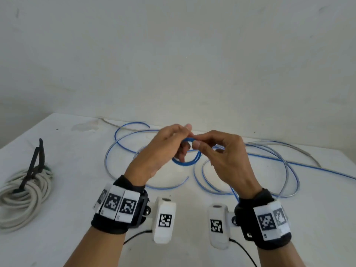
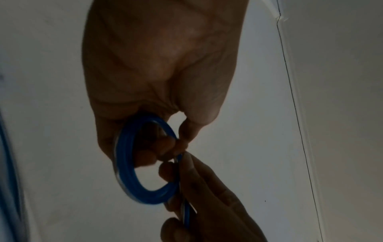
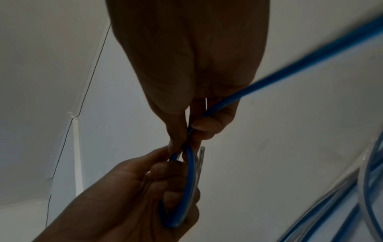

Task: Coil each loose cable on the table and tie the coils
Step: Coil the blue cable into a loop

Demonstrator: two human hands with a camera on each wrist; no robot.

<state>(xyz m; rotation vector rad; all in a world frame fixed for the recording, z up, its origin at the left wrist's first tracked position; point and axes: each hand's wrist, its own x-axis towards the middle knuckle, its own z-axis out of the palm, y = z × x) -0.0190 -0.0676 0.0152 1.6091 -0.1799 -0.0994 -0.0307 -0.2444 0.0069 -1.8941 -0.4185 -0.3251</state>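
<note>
White wall rises behind a white table (image 1: 67,218). Above the table, the left hand (image 1: 161,151) grips a small coil (image 1: 187,160) of blue cable (image 1: 269,160), fingers curled through the loop. The right hand (image 1: 225,160) pinches the cable just beside the coil. Loose blue loops sprawl across the table behind both hands. At the left edge lies a white cable bundle (image 1: 23,197), tied with a black strap (image 1: 33,166).

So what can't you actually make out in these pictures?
- Head view: the blue cable runs off the right edge, its far end unseen.
- Head view: the white coil is cut by the left edge.
- Right wrist view: loose loops on the table are blurred.
</note>
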